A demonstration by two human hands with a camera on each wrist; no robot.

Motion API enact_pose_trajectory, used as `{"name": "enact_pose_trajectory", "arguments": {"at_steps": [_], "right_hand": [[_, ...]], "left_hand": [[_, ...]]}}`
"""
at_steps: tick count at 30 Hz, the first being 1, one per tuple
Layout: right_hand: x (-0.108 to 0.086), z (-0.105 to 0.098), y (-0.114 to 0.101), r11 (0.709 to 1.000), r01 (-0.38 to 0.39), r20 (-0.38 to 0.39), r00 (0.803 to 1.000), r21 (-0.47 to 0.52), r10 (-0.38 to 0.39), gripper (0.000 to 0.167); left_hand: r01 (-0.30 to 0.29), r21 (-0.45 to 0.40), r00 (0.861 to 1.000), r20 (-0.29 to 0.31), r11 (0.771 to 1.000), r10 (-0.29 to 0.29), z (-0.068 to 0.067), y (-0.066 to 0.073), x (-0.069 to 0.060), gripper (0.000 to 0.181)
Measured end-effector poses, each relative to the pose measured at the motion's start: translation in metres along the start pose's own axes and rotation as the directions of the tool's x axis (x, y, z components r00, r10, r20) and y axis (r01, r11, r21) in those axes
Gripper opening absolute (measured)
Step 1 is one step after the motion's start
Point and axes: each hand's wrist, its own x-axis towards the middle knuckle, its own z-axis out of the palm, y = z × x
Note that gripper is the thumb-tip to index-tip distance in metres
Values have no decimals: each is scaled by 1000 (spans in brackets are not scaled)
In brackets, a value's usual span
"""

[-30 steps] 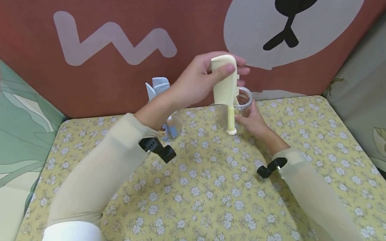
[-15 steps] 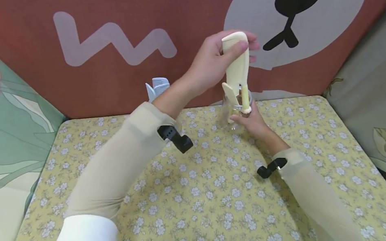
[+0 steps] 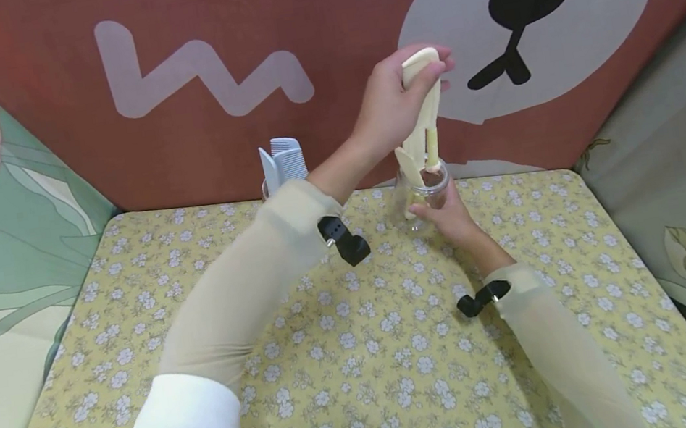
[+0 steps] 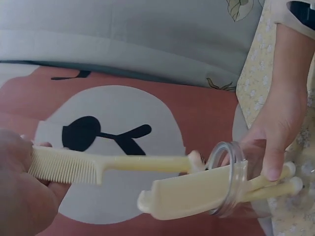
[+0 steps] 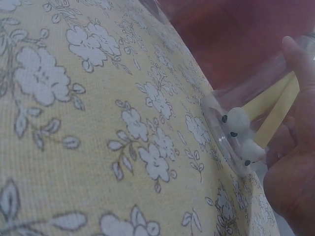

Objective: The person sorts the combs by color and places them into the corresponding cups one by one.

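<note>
My left hand pinches a cream comb by its toothed end, thumb on one side. The comb's pale yellow handle points down, its rounded white tip at the mouth of a clear jar. My right hand grips the side of this jar, which stands upright near the table's back edge. More cream combs stand in the jar, toothed ends sticking out. In the right wrist view, two of their yellow handles end in white knobs near the jar's bottom.
Several light blue combs stand in another clear container at the back left, partly hidden behind my left forearm. A yellow flowered cloth covers the table. Behind it hangs a red-brown printed fabric.
My left hand has carried the comb right and upward, bringing its handle from left of the jar to over the mouth. My right hand stays on the jar.
</note>
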Motion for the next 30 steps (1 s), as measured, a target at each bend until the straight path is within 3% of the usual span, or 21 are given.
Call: {"name": "enact_pose_trajectory", "arguments": {"at_steps": [4, 10, 16, 24, 30], "right_hand": [[2, -3, 8, 1000, 12, 2, 1000, -14, -12, 97], [5, -6, 20, 999, 35, -3, 999, -29, -35, 98], [7, -5, 20, 997, 74, 0, 997, 11, -74, 96], [6, -3, 18, 996, 81, -5, 997, 21, -81, 94], [7, -3, 19, 997, 74, -7, 997, 17, -74, 90]], "left_hand": [[60, 115, 998, -3, 992, -60, 4, -9, 3, 27], [107, 190, 994, 1, 976, -109, 14, -25, 5, 27], [162, 296, 985, 12, 941, -173, 23, -35, 7, 27], [200, 361, 972, 46, 911, -231, 27, -44, 5, 25], [213, 413, 955, 106, 885, -279, 31, -44, 3, 22]]}}
